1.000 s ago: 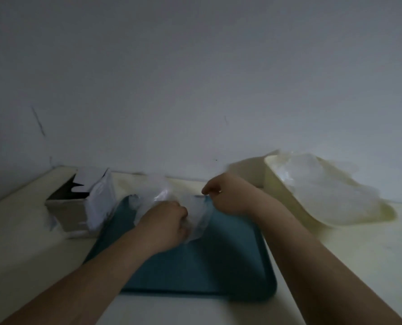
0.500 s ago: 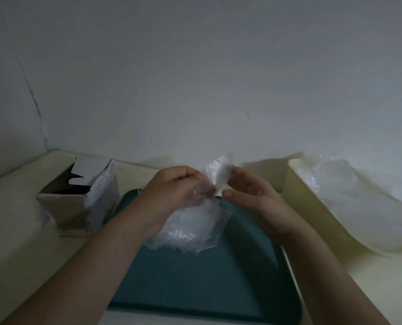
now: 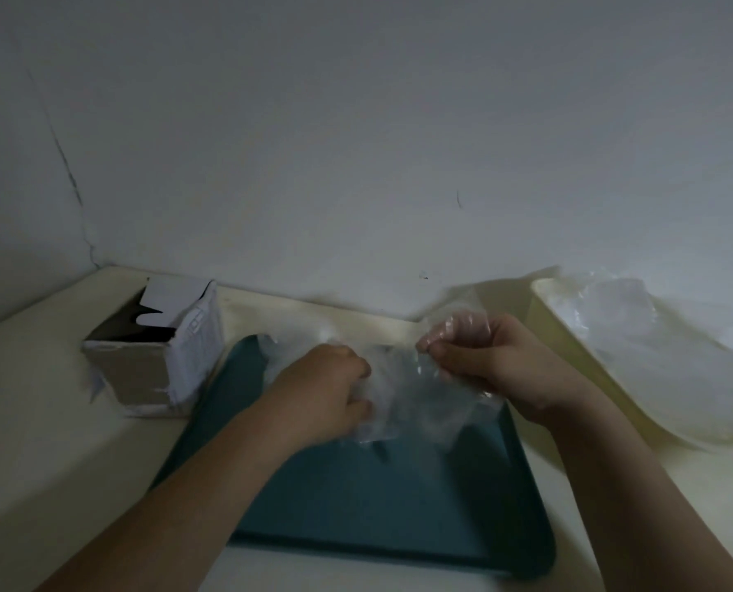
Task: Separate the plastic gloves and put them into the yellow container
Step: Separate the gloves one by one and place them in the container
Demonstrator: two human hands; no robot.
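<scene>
A bunch of thin clear plastic gloves (image 3: 411, 399) is stretched between my two hands above the teal tray (image 3: 381, 506). My left hand (image 3: 326, 390) grips the left side of the bunch with curled fingers. My right hand (image 3: 480, 356) pinches a glove on the right side, and clear film drapes over its knuckles. The yellow container (image 3: 569, 339) stands to the right, with several clear gloves (image 3: 663, 356) piled in it and spilling over its rim.
An open cardboard box (image 3: 159, 361) with torn white paper stands at the left on the cream table (image 3: 35, 442). A grey wall rises right behind the table.
My hands were close together a moment ago, holding the bunch up; now they have pulled apart sideways and dropped a little, stretching the gloves between them.
</scene>
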